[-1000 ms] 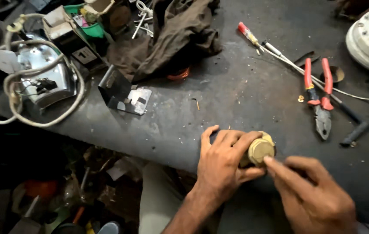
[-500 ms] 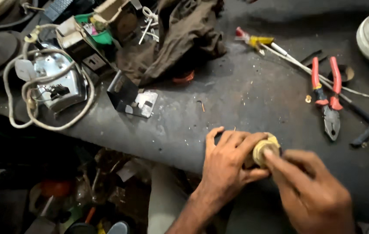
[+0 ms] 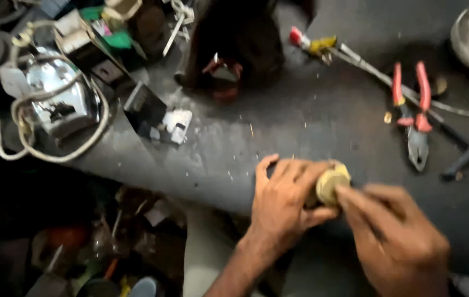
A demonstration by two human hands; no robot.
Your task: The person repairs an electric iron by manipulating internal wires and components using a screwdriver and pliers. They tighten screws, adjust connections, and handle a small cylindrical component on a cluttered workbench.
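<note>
Thing: small round yellow-brass piece (image 3: 331,184), low on the dark grey counter (image 3: 300,121).
Left hand (image 3: 284,201): grip wrapped around the piece.
Right hand (image 3: 397,242): fingertips (image 3: 347,192) pinching its front.
Nearby: red-handled pliers (image 3: 413,113) to the right; shiny metal box with a white cord (image 3: 53,104) far left.

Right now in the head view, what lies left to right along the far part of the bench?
Shiny metal housing wrapped in pale cord → small bent metal bracket → dark crumpled cloth → red-and-yellow-handled screwdriver → red-handled pliers. Nearer, the left hand and right hand hold a round yellowish part.
</note>
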